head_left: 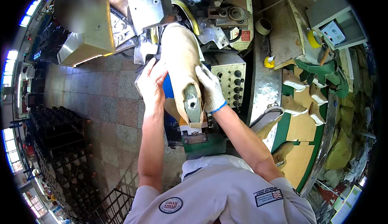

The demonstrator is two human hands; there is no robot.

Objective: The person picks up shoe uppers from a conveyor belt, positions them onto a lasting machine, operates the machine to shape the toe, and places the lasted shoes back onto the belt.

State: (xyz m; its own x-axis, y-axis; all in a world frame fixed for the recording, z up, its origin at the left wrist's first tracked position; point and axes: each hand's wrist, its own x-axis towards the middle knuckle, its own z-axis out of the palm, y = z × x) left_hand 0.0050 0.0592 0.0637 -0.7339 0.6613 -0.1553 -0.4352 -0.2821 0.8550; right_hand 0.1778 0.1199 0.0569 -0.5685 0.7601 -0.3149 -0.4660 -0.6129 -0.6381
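A beige shoe upper on a last (180, 56) lies lengthwise before me, its toe end in among the metal parts of a machine (147, 1). The grey-green last with a round hole shows through the upper's opening at the near end. My right hand (210, 87), in a white knit glove with a blue cuff, presses along the upper's right side and grips it; some fingers are hidden. Bare and with fingers apart, my left hand (152, 85) is at the upper's left side; whether it touches cannot be told.
A control box with black knobs (229, 80) sits right of the upper. Several more shoe uppers (294, 104) lie on a bench with tan boards at right. Yellow tape (314, 39) and green cloth (319, 68) are there too. Dark racks (60, 139) stand at left.
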